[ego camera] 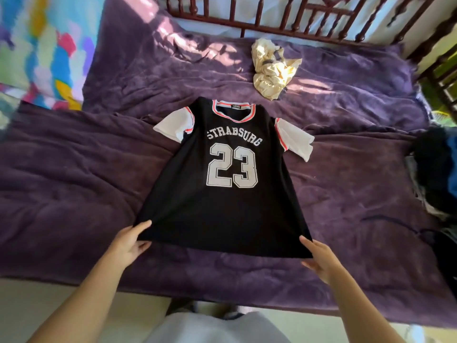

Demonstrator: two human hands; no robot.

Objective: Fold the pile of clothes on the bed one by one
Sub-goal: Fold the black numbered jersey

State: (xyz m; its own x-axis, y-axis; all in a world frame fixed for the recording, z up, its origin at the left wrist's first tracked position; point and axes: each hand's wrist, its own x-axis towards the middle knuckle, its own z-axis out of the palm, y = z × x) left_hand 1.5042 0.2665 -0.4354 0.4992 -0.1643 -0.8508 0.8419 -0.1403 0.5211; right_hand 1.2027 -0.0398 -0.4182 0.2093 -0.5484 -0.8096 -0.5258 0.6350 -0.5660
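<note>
Head view: black jersey [222,206] numbered 23 lies front up, spread flat on the bed's purple blanket [74,169]. Left hand [129,240] pinches the hem's left corner, right hand [319,258] its right corner, thumbs on top. Beyond the collar lies a crumpled cream garment [272,68]; a dark clothes pile [437,169] sits at right.

Bed [346,280], covered by a rumpled purple blanket [74,169], is filling the frame. A black jersey [222,211] is lying spread flat at centre, a crumpled cream garment [272,70] is lying apart above it, and a dark clothes pile [432,169] is resting at the right edge.
</note>
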